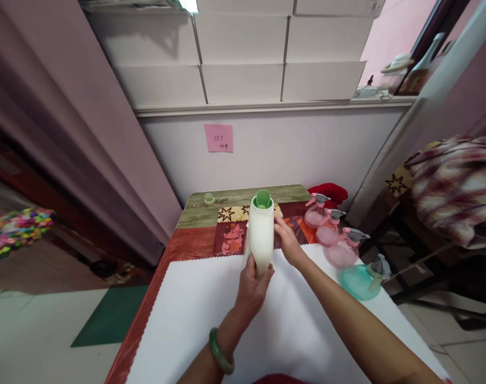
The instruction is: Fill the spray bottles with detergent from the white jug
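Note:
A white plastic bottle [261, 232] with a green pouring spout [263, 199] in its mouth is held upright above the white cloth, in the middle of the view. My left hand [254, 288], with a green bangle at the wrist, is closed round its lower part, thumb on the near side. At the bottle's right side is my right hand [288, 240], with its fingers against the bottle and their tips partly hidden behind it. A small green cap [209, 198] lies by itself on the far left of the table.
Along the table's right edge stand pink spray bottles [342, 250] and a teal spray bottle [361, 281]. A white cloth [195, 314] covers the near table. A pink note [219, 138] is stuck on the wall. Checked fabric [459, 186] is piled at the right.

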### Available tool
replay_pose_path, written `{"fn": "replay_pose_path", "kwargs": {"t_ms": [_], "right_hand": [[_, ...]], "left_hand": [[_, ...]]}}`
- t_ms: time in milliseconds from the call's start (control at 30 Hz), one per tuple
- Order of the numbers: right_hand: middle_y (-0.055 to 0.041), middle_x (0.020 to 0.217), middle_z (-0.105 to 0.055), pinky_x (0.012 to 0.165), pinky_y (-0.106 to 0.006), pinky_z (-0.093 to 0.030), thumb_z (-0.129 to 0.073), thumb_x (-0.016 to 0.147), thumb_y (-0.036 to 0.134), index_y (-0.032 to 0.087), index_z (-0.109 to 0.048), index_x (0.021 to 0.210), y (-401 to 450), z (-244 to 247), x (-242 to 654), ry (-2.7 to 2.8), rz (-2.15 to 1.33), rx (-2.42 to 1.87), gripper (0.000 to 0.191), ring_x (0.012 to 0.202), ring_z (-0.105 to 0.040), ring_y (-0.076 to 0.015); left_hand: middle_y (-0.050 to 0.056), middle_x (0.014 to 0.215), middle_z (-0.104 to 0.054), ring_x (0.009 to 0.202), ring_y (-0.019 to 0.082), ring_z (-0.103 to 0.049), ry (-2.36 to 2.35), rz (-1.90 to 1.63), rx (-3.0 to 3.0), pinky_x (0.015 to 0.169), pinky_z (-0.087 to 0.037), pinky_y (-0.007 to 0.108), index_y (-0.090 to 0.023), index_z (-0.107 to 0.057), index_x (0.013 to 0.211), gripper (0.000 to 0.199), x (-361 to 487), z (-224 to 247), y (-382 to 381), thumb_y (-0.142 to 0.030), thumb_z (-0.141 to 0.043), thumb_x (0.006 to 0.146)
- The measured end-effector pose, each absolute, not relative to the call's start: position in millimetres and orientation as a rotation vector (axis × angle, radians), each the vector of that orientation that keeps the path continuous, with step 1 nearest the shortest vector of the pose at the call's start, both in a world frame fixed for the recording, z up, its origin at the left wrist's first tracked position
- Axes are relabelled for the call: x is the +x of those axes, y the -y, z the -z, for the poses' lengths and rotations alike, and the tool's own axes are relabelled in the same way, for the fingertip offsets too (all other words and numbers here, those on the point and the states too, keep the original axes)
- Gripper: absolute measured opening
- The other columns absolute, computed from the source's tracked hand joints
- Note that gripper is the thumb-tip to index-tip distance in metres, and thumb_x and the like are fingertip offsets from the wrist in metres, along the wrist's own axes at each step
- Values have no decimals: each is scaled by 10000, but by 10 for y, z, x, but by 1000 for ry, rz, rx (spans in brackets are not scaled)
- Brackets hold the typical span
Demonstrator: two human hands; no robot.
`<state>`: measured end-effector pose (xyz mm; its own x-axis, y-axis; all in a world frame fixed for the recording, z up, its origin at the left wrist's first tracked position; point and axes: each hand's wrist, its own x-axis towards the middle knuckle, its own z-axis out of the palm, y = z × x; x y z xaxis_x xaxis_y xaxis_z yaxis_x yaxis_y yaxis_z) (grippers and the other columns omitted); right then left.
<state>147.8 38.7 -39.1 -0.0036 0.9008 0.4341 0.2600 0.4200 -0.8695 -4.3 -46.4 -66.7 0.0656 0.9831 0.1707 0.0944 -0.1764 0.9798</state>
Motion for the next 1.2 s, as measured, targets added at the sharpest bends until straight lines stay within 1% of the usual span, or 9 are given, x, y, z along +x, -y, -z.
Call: {"fn": "replay_pose_path", "kwargs": {"t_ms": [133, 267, 333, 467, 633, 800, 1000, 1100, 1200], "right_hand": [[-118, 1540, -527, 1192, -456, -381, -478, 991, 559, 206, -475, 1512, -338, 455, 1345, 1432, -999, -915, 630, 1427, -493, -265], [-155, 1456, -597, 1101, -474, -493, -627, 920, 552, 215, -516, 1460, -147, 563, 1221, 1339, -1004, -919, 646, 1313, -604, -294], [-147, 1388, -641, 1035, -470, -544, -658, 918, 495, 231, -532, 1431, 56, 622, 1262, 1346, -904, -966, 591, 1222, -662, -282], [-103, 1269, -692, 974, -430, -563, -676, 929, 339, 266, -551, 1387, 610, 705, 1620, 1471, -601, -1095, 480, 1126, -687, -246], [-17, 861, -655, 812, -379, -549, -694, 905, 292, 244, -623, 1006, 1229, 962, 2408, 1163, -142, -1419, 132, 804, -654, -198], [-57, 1061, -612, 994, -488, -490, -821, 757, 404, 217, -520, 1138, 1389, 1406, 3045, 689, 140, -1509, 521, 1015, -635, -245], [-184, 1459, -511, 1085, -519, -421, -862, 595, 582, 213, -359, 1450, 1166, 1681, 3153, 759, -123, -1845, 1058, 1317, -519, -365], [-192, 1420, -568, 1011, -523, -462, -843, 555, 636, 213, -350, 1466, 1016, 1721, 3124, 694, -143, -2005, 1119, 1264, -562, -396], [-193, 1319, -634, 977, -525, -475, -814, 564, 633, 198, -424, 1389, 954, 1709, 3096, 625, -86, -2035, 1010, 1197, -603, -394]], "left_hand": [[51, 898, -671, 813, 212, -634, -1283, -1375, 1451, 749, -514, 335, -196, -542, 1085, 313, 82, 770, 424, -438, -627, 904], [136, 1113, -696, 1007, 272, -665, -1353, -1411, 1409, 880, -513, 405, -176, -517, 1207, 406, 148, 884, 300, -454, -595, 921], [165, 1183, -692, 1083, 292, -663, -1332, -1363, 1401, 944, -499, 437, -161, -514, 1256, 451, 152, 958, 256, -460, -577, 924], [131, 1056, -729, 1013, 296, -692, -1237, -1185, 1399, 941, -520, 451, -163, -615, 1107, 402, 87, 1055, 163, -484, -647, 866], [112, 1139, -705, 1119, 300, -656, -1225, -1068, 1412, 1036, -474, 487, -190, -618, 1131, 421, -34, 1034, 117, -472, -706, 830], [97, 1207, -592, 1137, 284, -611, -1372, -1368, 1511, 1044, -466, 521, -228, -483, 1246, 609, -51, 984, 351, -377, -814, 757], [114, 1216, -548, 1153, 287, -596, -1272, -1620, 1815, 1058, -454, 546, -214, -448, 1298, 618, -43, 829, 641, -211, -785, 780], [97, 1139, -597, 1106, 262, -623, -1205, -1557, 2063, 1028, -493, 480, -193, -519, 1278, 479, -56, 710, 711, -141, -711, 842], [61, 1035, -643, 1029, 209, -651, -1053, -1460, 2295, 952, -534, 371, -195, -590, 1163, 306, -59, 592, 735, -68, -638, 889]]}}
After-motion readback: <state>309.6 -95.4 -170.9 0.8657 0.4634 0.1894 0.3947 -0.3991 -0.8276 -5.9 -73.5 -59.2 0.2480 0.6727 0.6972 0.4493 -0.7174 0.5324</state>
